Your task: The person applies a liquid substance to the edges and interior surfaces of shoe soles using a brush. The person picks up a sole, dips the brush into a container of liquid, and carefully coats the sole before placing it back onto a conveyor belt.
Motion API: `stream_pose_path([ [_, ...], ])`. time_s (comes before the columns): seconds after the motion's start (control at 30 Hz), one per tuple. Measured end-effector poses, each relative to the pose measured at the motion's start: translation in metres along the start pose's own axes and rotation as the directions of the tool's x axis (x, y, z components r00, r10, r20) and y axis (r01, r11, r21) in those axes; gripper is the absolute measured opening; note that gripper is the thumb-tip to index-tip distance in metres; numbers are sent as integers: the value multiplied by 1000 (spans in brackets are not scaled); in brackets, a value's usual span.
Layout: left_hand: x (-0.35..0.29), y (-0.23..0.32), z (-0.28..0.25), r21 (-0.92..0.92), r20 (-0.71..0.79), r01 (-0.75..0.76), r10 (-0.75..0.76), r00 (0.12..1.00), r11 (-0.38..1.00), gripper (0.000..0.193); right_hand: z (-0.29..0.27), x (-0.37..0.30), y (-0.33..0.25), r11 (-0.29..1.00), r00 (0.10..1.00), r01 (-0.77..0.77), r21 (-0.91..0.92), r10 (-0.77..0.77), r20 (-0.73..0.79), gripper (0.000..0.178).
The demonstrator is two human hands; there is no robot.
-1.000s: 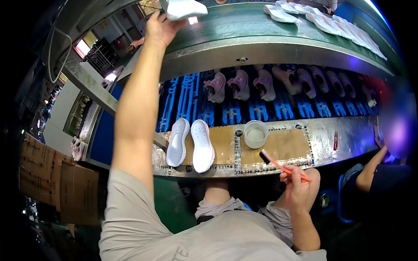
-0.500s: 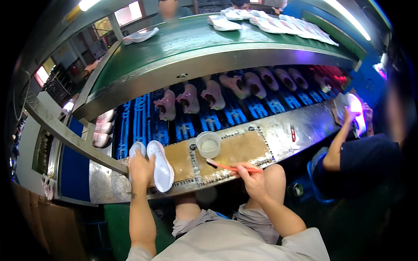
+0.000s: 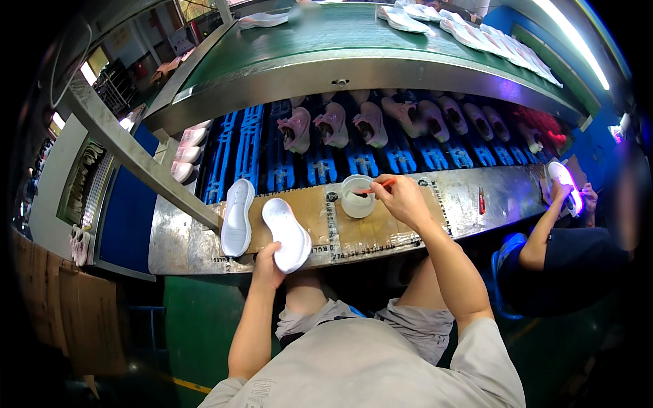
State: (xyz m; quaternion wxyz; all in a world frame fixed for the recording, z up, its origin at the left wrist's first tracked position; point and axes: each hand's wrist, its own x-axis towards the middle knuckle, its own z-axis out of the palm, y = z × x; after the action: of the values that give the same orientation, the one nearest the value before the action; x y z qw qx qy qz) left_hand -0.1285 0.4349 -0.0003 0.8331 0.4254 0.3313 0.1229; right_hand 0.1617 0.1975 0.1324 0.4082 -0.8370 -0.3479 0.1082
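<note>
My left hand [image 3: 268, 268] grips the heel end of a white shoe sole [image 3: 285, 228], tilted over the bench's front edge with its hollow side up. To its left, a second white sole [image 3: 237, 219] lies on the bench, partly on cardboard. My right hand [image 3: 406, 201] is closed round an orange-handled brush [image 3: 364, 191]. The brush reaches down into a small translucent plastic tub [image 3: 356, 208], and its tip is inside the rim. Pale liquid seems to be in the tub.
Taped cardboard [image 3: 381, 228] covers part of the metal bench [image 3: 183, 238]. Behind it, pink shoe uppers [image 3: 332, 126] stand on a blue rack conveyor. More soles [image 3: 476, 37] lie on the green belt [image 3: 272, 51] above. Red-handled snips [image 3: 481, 200] are near a co-worker's hands [image 3: 562, 192] at right.
My left hand has shifted from between the two soles to the right one's heel. My right hand has carried the brush from over the cardboard into the tub. The view has shifted too.
</note>
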Motion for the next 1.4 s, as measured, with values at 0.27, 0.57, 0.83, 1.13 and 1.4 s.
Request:
stream_pose_path([
  [0.27, -64, 0, 29, -779, 291, 206, 51, 955, 592, 80, -10, -12, -35, 996, 997, -68, 57, 70, -40, 26],
  [0.57, -46, 13, 43, -537, 215, 21, 112, 970, 844, 94, 7, -28, -11, 995, 982, 28, 91, -10, -186, 20],
  [0.83, -49, 45, 57, -252, 394, -68, 167, 904, 965, 98, 12, -33, 11, 951, 935, 207, 229, -124, -332, 14],
  [1.13, -52, 53, 64, -187, 454, -40, 122, 883, 982, 104, 2, -49, -30, 866, 969, 228, 444, -248, -14, 17],
  [1.4, -62, 71, 86, -52, 555, -84, 99, 826, 995, 109, 12, -40, -37, 842, 900, 354, 407, -425, 99, 19],
])
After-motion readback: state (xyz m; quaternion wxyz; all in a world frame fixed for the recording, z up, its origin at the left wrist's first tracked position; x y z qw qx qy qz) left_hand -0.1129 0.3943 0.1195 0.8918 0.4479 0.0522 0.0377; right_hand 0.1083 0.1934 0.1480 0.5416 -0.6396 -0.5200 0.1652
